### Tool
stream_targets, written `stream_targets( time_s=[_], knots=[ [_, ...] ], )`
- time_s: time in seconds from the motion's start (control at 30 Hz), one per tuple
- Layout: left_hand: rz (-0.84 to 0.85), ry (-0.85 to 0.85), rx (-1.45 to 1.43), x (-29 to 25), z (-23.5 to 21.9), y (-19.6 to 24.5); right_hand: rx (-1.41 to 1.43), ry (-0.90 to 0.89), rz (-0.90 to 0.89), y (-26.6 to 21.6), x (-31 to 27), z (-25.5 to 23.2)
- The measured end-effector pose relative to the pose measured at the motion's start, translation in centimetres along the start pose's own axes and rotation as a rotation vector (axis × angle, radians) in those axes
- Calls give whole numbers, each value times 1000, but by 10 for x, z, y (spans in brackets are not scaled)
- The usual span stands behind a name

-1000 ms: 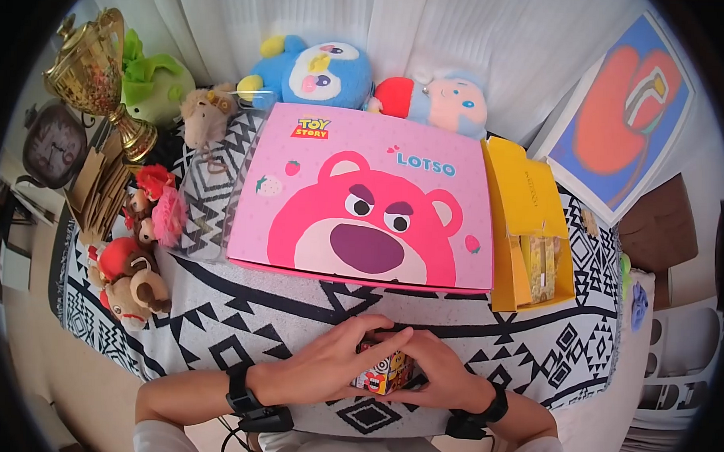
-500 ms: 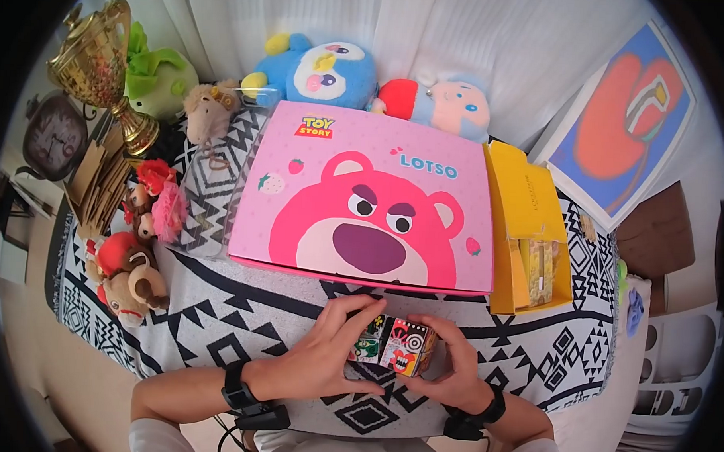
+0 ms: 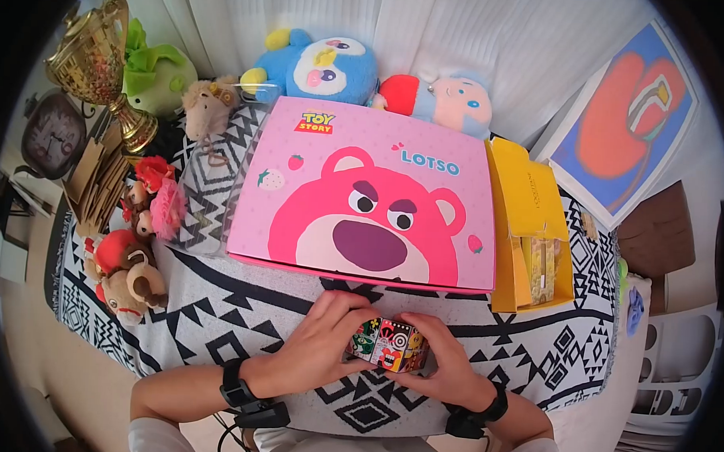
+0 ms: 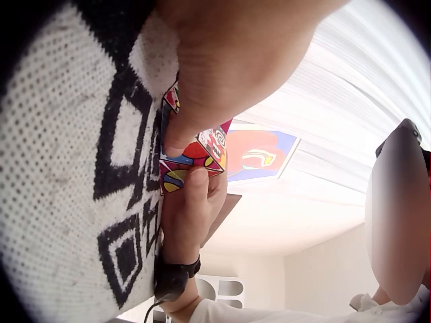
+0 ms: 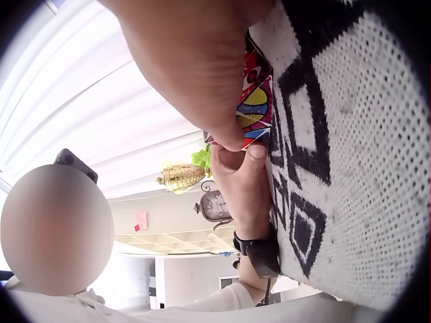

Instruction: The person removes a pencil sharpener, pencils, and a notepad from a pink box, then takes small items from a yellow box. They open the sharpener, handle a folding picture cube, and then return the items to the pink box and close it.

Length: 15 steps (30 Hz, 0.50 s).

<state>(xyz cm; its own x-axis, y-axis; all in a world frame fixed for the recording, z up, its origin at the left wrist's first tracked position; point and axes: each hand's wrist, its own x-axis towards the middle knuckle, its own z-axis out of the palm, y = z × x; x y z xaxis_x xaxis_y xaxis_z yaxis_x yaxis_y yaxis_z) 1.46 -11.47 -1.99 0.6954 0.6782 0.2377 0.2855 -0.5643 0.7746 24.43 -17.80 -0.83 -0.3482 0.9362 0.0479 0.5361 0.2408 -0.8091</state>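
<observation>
A small folding picture cube [image 3: 391, 344], printed with colourful cartoon panels, is held between both hands just over the front part of the cloth. My left hand [image 3: 324, 336] grips its left side and my right hand [image 3: 446, 363] grips its right side. In the head view its printed panels stand at angles to each other. The left wrist view has the left thumb pressed along the cube [image 4: 214, 161], with the right thumb at its lower edge. From the right wrist, red, yellow and blue panels of the cube [image 5: 256, 101] show beside the right thumb. The palms hide its outer sides.
Behind the hands lies a large pink Lotso box [image 3: 300, 168], with an open yellow box [image 3: 532, 196] at its right. Plush toys, including a blue one [image 3: 292, 72], line the back. On the left stand a gold trophy [image 3: 92, 69] and small dolls [image 3: 159, 199]. A patterned cloth [image 3: 240, 301] covers the table.
The cube was compact and mostly covered, then parted into two halves with a gap. Now the halves meet again at an angle, and the hands are closer together.
</observation>
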Motion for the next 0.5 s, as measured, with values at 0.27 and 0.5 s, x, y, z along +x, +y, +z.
stream_targets(
  time_s=[0.27,0.5],
  knots=[
    [4,-18,41,0,2,0,-24,13,-30,-1,2,1],
    [10,-8,8,0,2,-1,-29,13,-33,-1,2,1]
  ],
)
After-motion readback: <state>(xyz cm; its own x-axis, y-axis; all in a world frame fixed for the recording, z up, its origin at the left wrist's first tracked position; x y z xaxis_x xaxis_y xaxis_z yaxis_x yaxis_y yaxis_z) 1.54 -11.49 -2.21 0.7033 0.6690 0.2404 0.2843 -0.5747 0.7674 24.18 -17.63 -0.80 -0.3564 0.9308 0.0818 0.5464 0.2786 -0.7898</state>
